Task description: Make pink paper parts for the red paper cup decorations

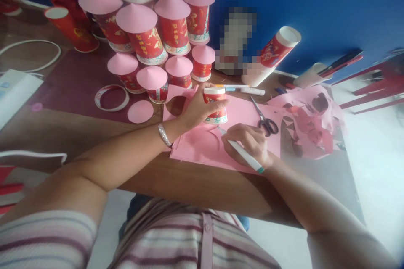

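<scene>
Left hand [198, 109], seen from the head camera, is wrapped around a small red paper cup [215, 105] and presses it mouth-down on a pink paper sheet [202, 149] lying on the brown table [189, 187]. Right hand [249, 141] pinches a white pen [243, 155], its tip touching the sheet just beside the cup's rim. A faint curved line shows on the paper near the pen, though it is too pale to tell whether it closes into a circle. Scissors [266, 121] lie on the sheet, just right of the cup. Much looks finished: behind the sheet stands a cluster of cups capped with pink cones [142, 33], and one loose pink disc [140, 111] lies near them. Pink offcuts [312, 122] are heaped to the right. Uncapped cups [277, 50] lying farther back suggest more remain.
</scene>
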Demonstrator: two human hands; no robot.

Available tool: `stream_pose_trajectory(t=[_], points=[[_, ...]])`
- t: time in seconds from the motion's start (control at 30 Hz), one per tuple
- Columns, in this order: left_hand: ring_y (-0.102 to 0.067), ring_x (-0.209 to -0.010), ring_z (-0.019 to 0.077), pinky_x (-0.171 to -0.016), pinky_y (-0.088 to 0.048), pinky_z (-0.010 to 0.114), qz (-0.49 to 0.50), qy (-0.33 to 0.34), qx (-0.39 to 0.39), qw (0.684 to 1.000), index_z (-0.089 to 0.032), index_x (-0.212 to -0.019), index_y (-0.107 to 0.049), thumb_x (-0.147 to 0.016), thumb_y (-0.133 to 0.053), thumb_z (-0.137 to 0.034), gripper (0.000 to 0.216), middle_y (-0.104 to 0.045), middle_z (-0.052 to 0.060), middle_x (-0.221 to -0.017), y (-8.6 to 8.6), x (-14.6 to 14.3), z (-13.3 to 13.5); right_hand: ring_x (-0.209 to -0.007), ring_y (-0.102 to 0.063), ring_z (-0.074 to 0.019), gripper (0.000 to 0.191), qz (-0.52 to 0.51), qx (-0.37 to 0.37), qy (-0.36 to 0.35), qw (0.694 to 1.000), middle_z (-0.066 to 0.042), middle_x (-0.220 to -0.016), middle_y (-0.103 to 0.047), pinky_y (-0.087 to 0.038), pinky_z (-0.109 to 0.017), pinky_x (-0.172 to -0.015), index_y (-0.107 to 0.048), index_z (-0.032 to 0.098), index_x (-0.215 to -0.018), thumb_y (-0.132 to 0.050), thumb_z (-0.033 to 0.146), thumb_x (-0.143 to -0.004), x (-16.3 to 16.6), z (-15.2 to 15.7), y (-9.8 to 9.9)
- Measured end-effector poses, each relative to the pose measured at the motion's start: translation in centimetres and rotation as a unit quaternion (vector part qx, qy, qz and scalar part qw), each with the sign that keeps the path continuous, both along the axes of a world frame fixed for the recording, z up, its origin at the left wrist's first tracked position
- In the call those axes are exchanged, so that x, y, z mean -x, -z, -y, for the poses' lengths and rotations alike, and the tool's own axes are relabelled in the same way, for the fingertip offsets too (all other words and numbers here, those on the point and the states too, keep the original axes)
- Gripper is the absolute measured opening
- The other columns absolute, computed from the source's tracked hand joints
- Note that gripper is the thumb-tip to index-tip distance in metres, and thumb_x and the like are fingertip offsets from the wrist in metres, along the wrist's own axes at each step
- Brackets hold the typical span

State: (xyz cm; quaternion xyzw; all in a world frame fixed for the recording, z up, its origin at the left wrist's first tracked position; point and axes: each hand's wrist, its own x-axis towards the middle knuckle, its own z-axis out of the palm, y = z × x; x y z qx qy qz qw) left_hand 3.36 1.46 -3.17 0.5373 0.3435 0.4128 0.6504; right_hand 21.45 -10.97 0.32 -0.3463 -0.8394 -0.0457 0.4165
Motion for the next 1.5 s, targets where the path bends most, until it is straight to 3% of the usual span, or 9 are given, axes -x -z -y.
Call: stream_pose_trajectory(t=[0.23, 0.43, 0.73, 0.9, 1.13, 1.5], points=[[-0.071, -0.096, 0.0161, -0.095, -0.064, 0.037, -0.011, -0.006, 0.022, 1.000, -0.027, -0.129, -0.056, -0.096, -0.094, -0.039, 0.052, -0.066, 0.002, -0.117, -1.2, 0.4, 0.7, -0.077, -0.077, -0.0128, 0.019, 0.001, 0.013, 0.022, 1.000, 0.001, -0.096, -0.077, -0.059, -0.025, -0.064, -0.070, 0.025, -0.117, -0.070, 0.008, -0.110, -0.1, 0.0, 0.8], [-0.073, -0.107, 0.0186, -0.107, -0.065, 0.039, -0.044, -0.019, -0.001, 0.999, -0.027, -0.134, -0.059, -0.100, -0.090, -0.036, 0.047, -0.069, 0.004, -0.123, -1.5, 0.5, 0.7, -0.086, -0.081, -0.0160, 0.026, -0.035, 0.017, -0.009, 0.999, -0.002, -0.098, -0.080, -0.060, -0.025, -0.068, -0.067, 0.023, -0.126, -0.071, 0.005, -0.107, 0.4, -0.1, 0.7], [-0.073, -0.101, 0.0186, -0.097, -0.066, 0.037, -0.049, -0.026, -0.004, 0.998, -0.027, -0.134, -0.061, -0.101, -0.089, -0.041, 0.045, -0.071, 0.003, -0.116, -0.8, 0.3, 0.5, -0.072, -0.078, -0.0143, 0.026, -0.024, -0.017, 0.040, 0.999, 0.003, -0.089, -0.078, -0.056, -0.025, -0.061, -0.065, 0.026, -0.121, -0.071, 0.006, -0.106, 0.3, -0.1, 1.2], [-0.075, -0.108, 0.0220, -0.098, -0.066, 0.039, -0.067, -0.015, -0.017, 0.997, -0.028, -0.136, -0.060, -0.108, -0.078, -0.046, 0.038, -0.073, 0.006, -0.125, -1.0, 0.4, 0.7, -0.076, -0.079, -0.0151, 0.029, -0.008, -0.020, 0.027, 0.999, 0.002, -0.090, -0.077, -0.060, -0.025, -0.064, -0.067, 0.025, -0.124, -0.072, 0.003, -0.105, 0.3, -0.1, 1.0], [-0.074, -0.122, 0.0258, -0.109, -0.065, 0.044, -0.077, -0.008, -0.082, 0.994, -0.028, -0.143, -0.060, -0.103, -0.082, -0.051, 0.052, -0.073, 0.009, -0.135, -0.4, 0.3, 0.4, -0.079, -0.078, -0.0157, 0.029, 0.020, -0.006, 0.005, 1.000, -0.001, -0.095, -0.078, -0.061, -0.026, -0.068, -0.068, 0.022, -0.126, -0.071, 0.002, -0.105, 0.1, 0.3, 0.4], [-0.078, -0.113, 0.0252, -0.100, -0.066, 0.041, -0.061, -0.023, -0.078, 0.995, -0.030, -0.135, -0.062, -0.102, -0.085, -0.044, 0.043, -0.080, 0.007, -0.127, -0.8, 0.0, 0.9, -0.075, -0.076, -0.0168, 0.024, 0.053, -0.009, 0.003, 0.999, -0.002, -0.094, -0.077, -0.059, -0.027, -0.064, -0.067, 0.020, -0.127, -0.069, 0.006, -0.108, -0.1, 0.2, 0.2]])
